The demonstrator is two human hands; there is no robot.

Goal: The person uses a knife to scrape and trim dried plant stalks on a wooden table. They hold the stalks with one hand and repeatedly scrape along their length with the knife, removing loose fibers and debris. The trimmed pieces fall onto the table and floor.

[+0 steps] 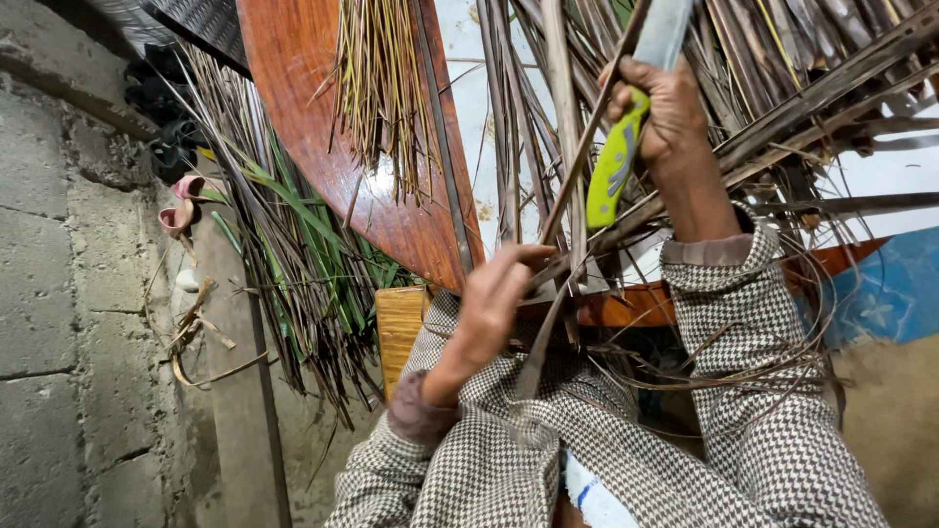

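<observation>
My right hand [667, 110] grips a knife with a bright yellow-green handle [614, 162]; its grey blade [663, 31] points up toward the top edge. My left hand [494, 298] pinches a long dry palm-leaf strip [565, 117] that runs upward from my fingers and crosses the knife near its handle. Both arms wear black-and-white houndstooth sleeves. Below my left hand the strip's lower end [540, 347] curves down over my lap.
A curved reddish wooden board [323, 127] leans at centre-left, with a bundle of thin leaf ribs [381, 88] over it. Green and dry leaves [303, 254] lie beside it. A grey block wall [59, 293] fills the left. Piled dry fronds [812, 78] and a blue sheet [890, 284] sit right.
</observation>
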